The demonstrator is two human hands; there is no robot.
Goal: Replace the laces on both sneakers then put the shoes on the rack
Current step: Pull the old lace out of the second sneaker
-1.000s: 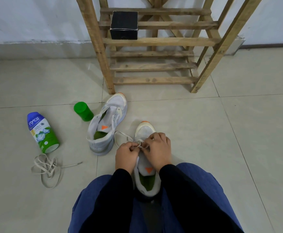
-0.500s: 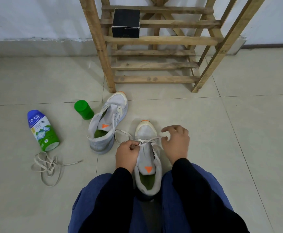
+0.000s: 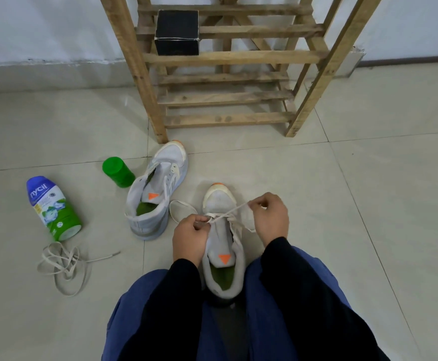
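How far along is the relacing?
Done: little; only the lowest eyelets of the near sneaker carry a lace. In hand: left hand and right hand pinch that lace taut. Remaining: the far sneaker shows no lace, a loose lace lies on the floor, and the rack holds neither shoe.

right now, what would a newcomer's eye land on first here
At the centre, the left hand pinches the lace at the eyelets of the sneaker between the person's knees, while the right hand holds a strand taut out to the right. Next come the second sneaker on the floor to its left, and the wooden rack behind, with a black box on a slat.
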